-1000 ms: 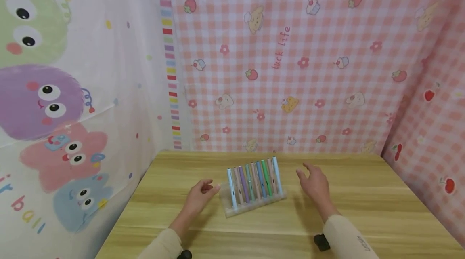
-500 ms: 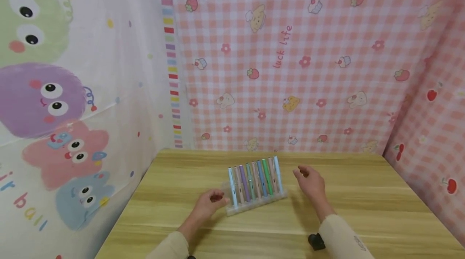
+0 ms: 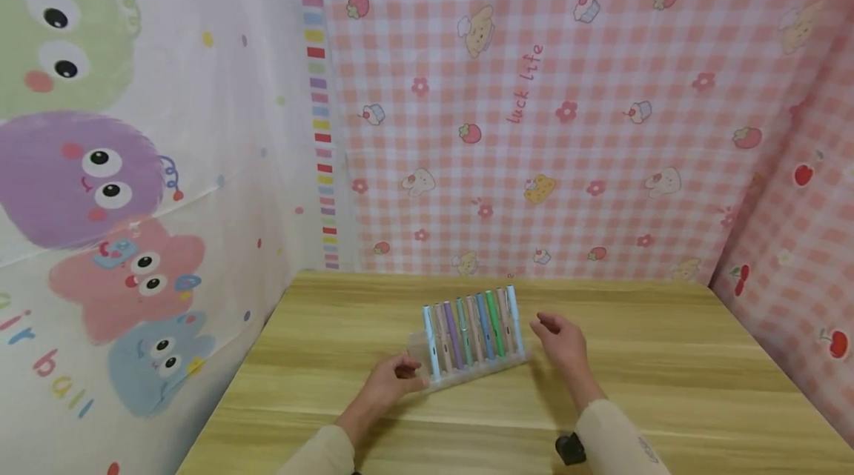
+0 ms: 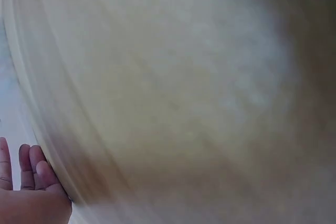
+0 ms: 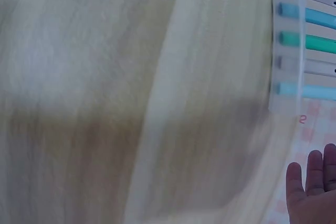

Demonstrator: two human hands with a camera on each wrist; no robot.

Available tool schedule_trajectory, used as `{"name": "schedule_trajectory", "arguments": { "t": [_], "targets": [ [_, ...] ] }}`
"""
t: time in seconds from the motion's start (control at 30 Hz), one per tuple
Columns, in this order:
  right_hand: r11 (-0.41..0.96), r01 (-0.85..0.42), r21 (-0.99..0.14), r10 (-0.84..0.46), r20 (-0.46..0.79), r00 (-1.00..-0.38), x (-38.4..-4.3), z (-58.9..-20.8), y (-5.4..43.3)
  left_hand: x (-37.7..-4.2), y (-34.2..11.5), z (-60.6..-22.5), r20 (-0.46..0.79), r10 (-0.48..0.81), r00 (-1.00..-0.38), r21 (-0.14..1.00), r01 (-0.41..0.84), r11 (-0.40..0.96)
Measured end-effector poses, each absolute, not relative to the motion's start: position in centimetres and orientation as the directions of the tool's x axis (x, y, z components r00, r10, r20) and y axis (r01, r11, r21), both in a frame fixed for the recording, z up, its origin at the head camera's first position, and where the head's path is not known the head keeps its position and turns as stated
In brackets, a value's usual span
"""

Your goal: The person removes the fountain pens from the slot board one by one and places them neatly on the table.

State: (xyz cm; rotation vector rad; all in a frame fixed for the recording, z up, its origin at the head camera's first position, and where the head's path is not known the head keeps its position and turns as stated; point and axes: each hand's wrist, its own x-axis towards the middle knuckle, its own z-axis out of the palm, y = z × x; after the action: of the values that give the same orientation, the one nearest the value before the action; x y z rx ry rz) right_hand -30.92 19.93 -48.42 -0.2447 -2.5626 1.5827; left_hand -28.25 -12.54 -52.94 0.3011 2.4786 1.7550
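Observation:
A clear pen stand (image 3: pixel 417 347) sits in the middle of the table, slightly turned, with several pens leaning in a row. Among them are a light blue pen (image 3: pixel 431 341) at the left end, a purple pen (image 3: pixel 454 336) and a green pen (image 3: pixel 494 323). My left hand (image 3: pixel 390 384) is at the stand's lower left corner, fingers loosely bent; whether it touches cannot be told. Just off the right end, my right hand (image 3: pixel 563 341) hovers with relaxed fingers. In the right wrist view that hand (image 5: pixel 315 195) appears beside the stand's edge (image 5: pixel 287 106), holding nothing.
The wood-grain table (image 3: pixel 634 386) extends around the stand. A pink checked cloth (image 3: pixel 600 149) hangs behind it, and a white cartoon-print cloth (image 3: pixel 220 238) hangs at the left. A black wrist device (image 3: pixel 570 448) is under the right sleeve.
My left hand has moved right and toward me, to the stand's lower left corner. My right hand has come left and lower, closer to the right end. The pens stay in place.

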Motion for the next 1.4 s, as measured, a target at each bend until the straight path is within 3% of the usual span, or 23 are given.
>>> {"name": "schedule_trajectory", "arguments": {
  "t": [0.83,1.07,1.4],
  "targets": [
    [0.327,0.099,-0.94,0.231,-0.022,-0.973,-32.2,-51.3,17.9,-28.0,-12.4,-53.2,0.099,0.243,-0.965,0.895,0.193,0.402],
    [0.312,0.141,-0.939,0.243,-0.065,-0.968,-32.2,-51.3,17.7,-28.0,-12.5,-53.1,0.089,0.248,-0.965,0.887,0.191,0.421],
    [0.334,0.1,-0.937,0.23,-0.022,-0.973,-32.5,-51.3,17.4,-28.4,-13.0,-53.0,0.042,0.243,-0.969,0.885,0.149,0.442]
  ]
}}
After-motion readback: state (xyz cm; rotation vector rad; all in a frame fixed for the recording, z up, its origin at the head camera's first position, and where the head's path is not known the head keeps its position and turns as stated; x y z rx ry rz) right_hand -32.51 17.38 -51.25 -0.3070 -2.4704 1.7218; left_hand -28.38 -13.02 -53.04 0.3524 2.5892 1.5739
